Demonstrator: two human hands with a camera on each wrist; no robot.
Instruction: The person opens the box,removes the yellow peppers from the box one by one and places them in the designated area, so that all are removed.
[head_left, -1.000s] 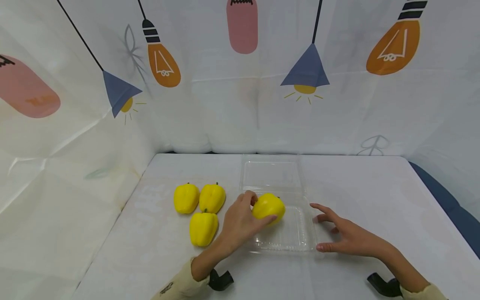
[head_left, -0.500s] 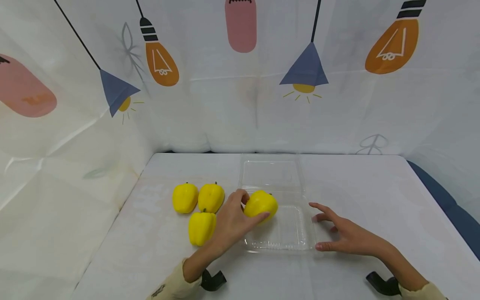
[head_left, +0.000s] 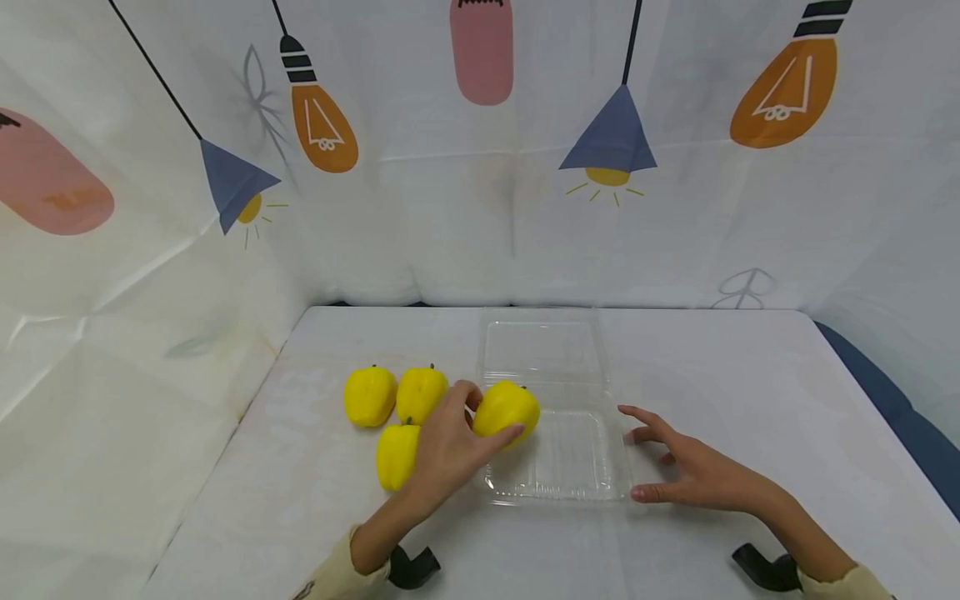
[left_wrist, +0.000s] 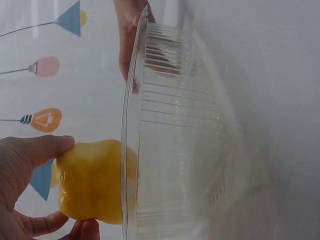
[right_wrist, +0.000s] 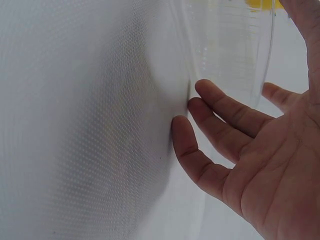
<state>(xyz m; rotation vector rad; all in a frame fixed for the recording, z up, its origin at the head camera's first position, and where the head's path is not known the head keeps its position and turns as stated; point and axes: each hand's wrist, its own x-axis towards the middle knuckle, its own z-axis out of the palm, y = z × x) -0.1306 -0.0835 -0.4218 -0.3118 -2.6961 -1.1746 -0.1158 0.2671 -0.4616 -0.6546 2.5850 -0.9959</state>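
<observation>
My left hand (head_left: 452,437) grips a yellow bell pepper (head_left: 507,410) between thumb and fingers, over the left side of a clear plastic clamshell container (head_left: 577,454). In the left wrist view the held bell pepper (left_wrist: 92,182) shows at the container's rim (left_wrist: 131,150), its far end behind the clear wall. The container's lid (head_left: 540,346) lies folded back toward the far table edge. My right hand (head_left: 697,471) is beside the container's right side, fingers spread and relaxed, holding nothing. In the right wrist view its fingertips (right_wrist: 202,87) are right at the container's wall (right_wrist: 225,55).
Left of the container stand three more yellow bell peppers: one at the back left (head_left: 371,396), one beside it (head_left: 422,393), and one in front (head_left: 397,457), partly hidden by my left hand. A white-covered table (head_left: 720,358) carries everything, with a printed curtain (head_left: 420,233) behind.
My left hand has moved left with the yellow bell pepper, from over the container's middle to its left side. The right hand keeps its place beside the container.
</observation>
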